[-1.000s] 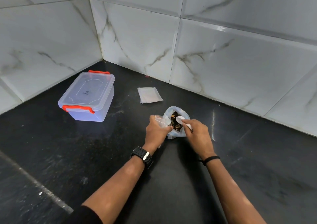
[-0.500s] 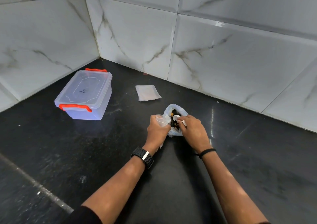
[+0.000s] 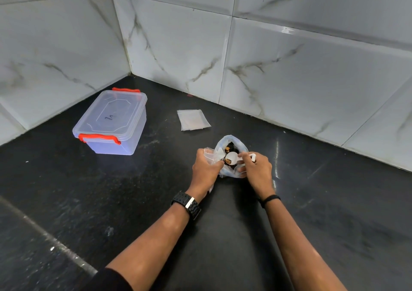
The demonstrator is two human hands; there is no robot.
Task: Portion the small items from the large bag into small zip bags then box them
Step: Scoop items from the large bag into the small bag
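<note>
Left hand (image 3: 206, 168) grips a small zip bag (image 3: 211, 154); right hand (image 3: 256, 170) holds a white scoop (image 3: 231, 157) over the large bag (image 3: 231, 143) on the counter (image 3: 156, 190).

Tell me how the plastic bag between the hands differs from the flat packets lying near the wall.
The large bag stands bulged and open-mouthed with dark items inside; the flat packets lie flat on the counter and look empty. The left hand and right hand are at the large bag, the right holding a white scoop over it; nothing touches the flat packets. Both are pale, see-through plastic.
</note>
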